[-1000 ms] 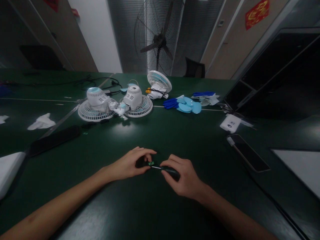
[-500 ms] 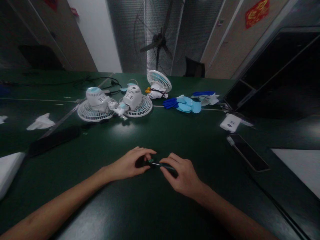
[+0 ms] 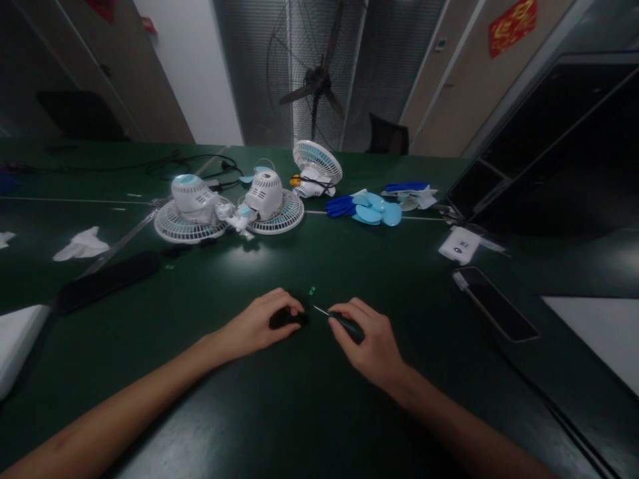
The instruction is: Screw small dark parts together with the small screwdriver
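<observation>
My left hand is curled, thumb and fingers closed around a small black object whose kind I cannot make out. In my right hand is a screwdriver, gripped by its dark handle. Its thin metal shaft points left toward the black object, with a small gap between them. A tiny green piece, like a little circuit board, lies on the green table just beyond the screwdriver tip, touched by neither hand.
Two white fan heads lie face down beyond my hands, with another small fan behind. Light-blue fan blades and blue gloves are farther right. A phone and white box sit at right.
The green piece has gone from beside my left fingers to the table farther out. My right hand has drawn slightly right with the screwdriver, and my left fingers have closed in.
</observation>
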Motion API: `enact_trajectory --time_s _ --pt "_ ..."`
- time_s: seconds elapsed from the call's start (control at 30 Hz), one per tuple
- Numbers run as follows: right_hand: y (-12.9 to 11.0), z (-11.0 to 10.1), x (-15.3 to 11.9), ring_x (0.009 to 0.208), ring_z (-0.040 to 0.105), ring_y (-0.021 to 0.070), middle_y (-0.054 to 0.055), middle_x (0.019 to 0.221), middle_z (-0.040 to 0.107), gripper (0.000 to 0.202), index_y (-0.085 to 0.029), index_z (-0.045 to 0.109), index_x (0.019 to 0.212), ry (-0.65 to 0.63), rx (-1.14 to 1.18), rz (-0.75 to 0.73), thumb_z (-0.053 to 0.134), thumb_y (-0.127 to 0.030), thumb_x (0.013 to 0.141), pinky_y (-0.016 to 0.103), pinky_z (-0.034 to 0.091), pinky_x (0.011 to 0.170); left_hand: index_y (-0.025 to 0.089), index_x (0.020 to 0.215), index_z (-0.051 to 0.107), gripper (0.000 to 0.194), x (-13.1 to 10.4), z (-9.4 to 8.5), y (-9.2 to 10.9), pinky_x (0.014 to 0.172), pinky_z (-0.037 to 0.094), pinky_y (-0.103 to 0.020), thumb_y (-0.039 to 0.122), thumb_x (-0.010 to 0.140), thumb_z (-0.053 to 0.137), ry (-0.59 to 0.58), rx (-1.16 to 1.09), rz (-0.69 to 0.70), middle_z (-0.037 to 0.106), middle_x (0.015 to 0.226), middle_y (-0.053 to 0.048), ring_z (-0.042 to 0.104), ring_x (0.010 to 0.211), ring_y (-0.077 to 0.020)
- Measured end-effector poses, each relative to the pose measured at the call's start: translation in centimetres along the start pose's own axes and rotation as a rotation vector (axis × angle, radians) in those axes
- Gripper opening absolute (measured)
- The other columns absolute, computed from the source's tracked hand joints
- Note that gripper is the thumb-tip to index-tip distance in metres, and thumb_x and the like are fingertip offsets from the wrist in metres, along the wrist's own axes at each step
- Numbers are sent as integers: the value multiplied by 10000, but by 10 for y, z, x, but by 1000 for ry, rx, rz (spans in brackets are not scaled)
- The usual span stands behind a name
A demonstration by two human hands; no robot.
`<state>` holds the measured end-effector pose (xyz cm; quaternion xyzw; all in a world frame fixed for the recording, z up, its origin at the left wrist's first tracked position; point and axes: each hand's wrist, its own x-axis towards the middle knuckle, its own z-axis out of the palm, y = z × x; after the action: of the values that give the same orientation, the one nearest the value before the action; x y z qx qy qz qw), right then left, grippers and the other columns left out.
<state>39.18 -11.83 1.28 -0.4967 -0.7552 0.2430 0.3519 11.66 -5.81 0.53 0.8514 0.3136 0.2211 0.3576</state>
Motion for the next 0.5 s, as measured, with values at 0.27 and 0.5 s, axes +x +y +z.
enact_trajectory --time_s 0.27,0.5 --pt "-1 -2 2 833 662 189 48 983 684 162 -217 729 1109 41 30 62 592 -272 1042 302 523 700 267 1228 621 155 9 2 0 1184 421 -498 302 1084 575 -6 186 84 563 1541 -77 482 1450 -260" --pt "-1 -2 2 806 650 183 41 968 682 150 -223 725 1104 36 12 66 599 -268 1038 301 505 687 268 1289 573 200 15 -7 0 1206 404 -508 269 1116 474 -109 315 114 558 1584 -63 421 1535 -248"
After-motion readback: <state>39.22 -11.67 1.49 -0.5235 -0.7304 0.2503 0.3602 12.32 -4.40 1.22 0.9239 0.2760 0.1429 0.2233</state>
